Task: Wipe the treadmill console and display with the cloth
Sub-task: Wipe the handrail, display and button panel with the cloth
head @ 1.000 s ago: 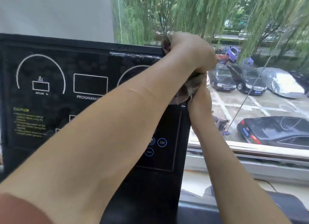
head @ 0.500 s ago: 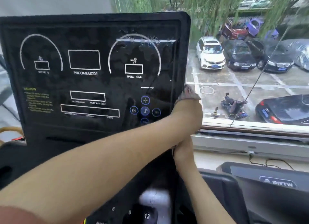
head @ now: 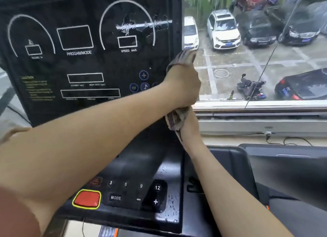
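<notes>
The black treadmill display (head: 79, 68) stands upright with white gauge outlines and wet smears near its speed dial. Below it lies the console button panel (head: 138, 167), with a red stop button (head: 86, 198). A grey-brown cloth (head: 184, 57) is wrapped over the display's right edge at mid height. My left hand (head: 184, 84) reaches across from the lower left and is closed around the cloth. My right hand (head: 192, 120) sits just beneath it, largely hidden, and holds the cloth's lower end against the same edge.
A window (head: 256, 50) fills the right side, looking down on a car park. Its sill (head: 256, 123) runs just behind the display's edge. A neighbouring black treadmill (head: 283, 169) stands at the right, with a cable (head: 292, 141) behind it. Water droplets (head: 170, 199) dot the console's right strip.
Both hands slid the cloth down the display's right edge from the top corner, then back up to mid height. The view tipped down, bringing the button panel into sight.
</notes>
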`<state>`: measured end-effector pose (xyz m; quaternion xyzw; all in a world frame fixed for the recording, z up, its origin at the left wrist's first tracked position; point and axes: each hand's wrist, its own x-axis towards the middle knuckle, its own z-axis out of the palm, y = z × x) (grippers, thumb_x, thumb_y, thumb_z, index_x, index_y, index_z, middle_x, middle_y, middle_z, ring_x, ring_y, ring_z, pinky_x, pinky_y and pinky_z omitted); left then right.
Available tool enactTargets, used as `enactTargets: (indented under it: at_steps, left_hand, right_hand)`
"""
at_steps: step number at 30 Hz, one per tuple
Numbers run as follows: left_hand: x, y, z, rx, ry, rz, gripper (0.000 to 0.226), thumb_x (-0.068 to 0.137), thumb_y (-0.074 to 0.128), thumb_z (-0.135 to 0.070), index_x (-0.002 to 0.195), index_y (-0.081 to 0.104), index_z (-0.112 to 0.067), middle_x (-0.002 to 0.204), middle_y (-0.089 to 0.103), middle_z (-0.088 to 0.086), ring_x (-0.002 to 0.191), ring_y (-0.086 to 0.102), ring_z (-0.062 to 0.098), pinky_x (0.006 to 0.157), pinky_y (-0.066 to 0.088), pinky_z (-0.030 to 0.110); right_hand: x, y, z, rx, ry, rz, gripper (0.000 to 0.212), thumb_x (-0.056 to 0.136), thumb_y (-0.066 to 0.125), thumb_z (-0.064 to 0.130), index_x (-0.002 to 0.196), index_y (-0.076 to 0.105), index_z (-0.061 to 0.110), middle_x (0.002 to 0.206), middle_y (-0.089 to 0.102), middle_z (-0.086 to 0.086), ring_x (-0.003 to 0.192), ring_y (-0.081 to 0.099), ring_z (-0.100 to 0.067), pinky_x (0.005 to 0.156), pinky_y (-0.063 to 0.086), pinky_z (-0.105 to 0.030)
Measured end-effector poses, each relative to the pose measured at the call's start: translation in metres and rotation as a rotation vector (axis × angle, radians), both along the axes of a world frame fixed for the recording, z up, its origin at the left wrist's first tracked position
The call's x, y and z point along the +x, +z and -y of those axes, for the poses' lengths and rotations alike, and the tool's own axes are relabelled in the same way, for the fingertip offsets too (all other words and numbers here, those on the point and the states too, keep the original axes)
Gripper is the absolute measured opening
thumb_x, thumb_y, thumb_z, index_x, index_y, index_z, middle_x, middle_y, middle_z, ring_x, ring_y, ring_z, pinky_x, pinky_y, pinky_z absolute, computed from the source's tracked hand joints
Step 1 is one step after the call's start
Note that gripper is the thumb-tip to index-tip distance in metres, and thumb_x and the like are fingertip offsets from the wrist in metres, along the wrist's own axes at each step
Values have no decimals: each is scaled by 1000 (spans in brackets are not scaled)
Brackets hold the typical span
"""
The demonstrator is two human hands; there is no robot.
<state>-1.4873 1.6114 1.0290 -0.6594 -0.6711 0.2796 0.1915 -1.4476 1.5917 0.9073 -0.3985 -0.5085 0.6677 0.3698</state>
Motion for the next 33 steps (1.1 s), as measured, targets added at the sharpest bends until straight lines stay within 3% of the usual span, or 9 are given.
enactTargets:
  at_steps: [5,7,10,13,17,20,24,30,33]
  left_hand:
    - [3,-66,38,-156,-45,26,59,93,19,-26,133,50,4,145,39,27,139,28,36,115,16,44]
    - [0,-80,49,-68,-214,16,73,77,12,-31,121,61,2,130,55,23,124,46,33,105,30,41]
    - [-7,-89,73,34,-385,54,31,81,44,-10,67,72,-11,67,65,6,76,59,25,84,35,32]
    - [-14,-110,96,218,-516,228,27,93,47,-10,89,72,-1,93,70,14,99,61,33,101,37,42]
    - [-4,-133,139,282,-307,711,45,98,31,-30,126,61,-11,134,59,3,130,46,22,113,23,38]
    - [7,-152,185,182,-84,991,57,97,15,-38,145,41,-22,152,38,-4,142,28,13,116,20,39]
    - [15,-176,247,141,26,924,58,98,23,-39,154,18,-25,161,17,-10,148,7,6,120,11,38]
    - [-12,-173,255,257,133,825,60,91,28,-38,147,39,-18,154,36,-2,143,30,15,115,29,46]
    - [-17,-177,273,256,206,812,65,91,21,-40,151,31,-18,158,28,-2,146,23,15,120,16,41]
  right_hand:
    - [26,-53,45,-174,2,45,34,87,34,27,88,66,37,95,67,-3,92,62,-23,78,51,-37]
    - [34,-49,53,-102,-29,97,27,96,35,20,103,60,22,104,65,-7,95,59,-20,79,50,-34]
    - [41,-50,65,84,-33,159,27,99,37,12,117,57,10,113,64,-5,102,58,-16,86,50,-34]
    - [46,-52,86,258,-1,227,42,97,38,15,139,43,15,136,54,1,125,49,-10,108,40,-34]
    - [67,-54,123,332,26,212,40,100,35,6,137,42,19,136,52,3,124,46,1,111,34,-26]
    - [85,-65,157,434,80,317,49,97,29,14,146,32,10,148,41,-3,138,35,-11,117,27,-38]
    - [108,-77,206,703,264,804,67,91,9,30,154,3,8,162,-6,-3,149,-7,-16,122,6,-37]
    - [99,-68,168,974,460,1166,88,87,8,63,154,4,6,162,-5,-12,148,-12,-24,121,-3,-37]
    - [91,-64,174,1168,504,1228,81,95,13,61,150,26,3,159,17,-18,147,13,-31,117,9,-42]
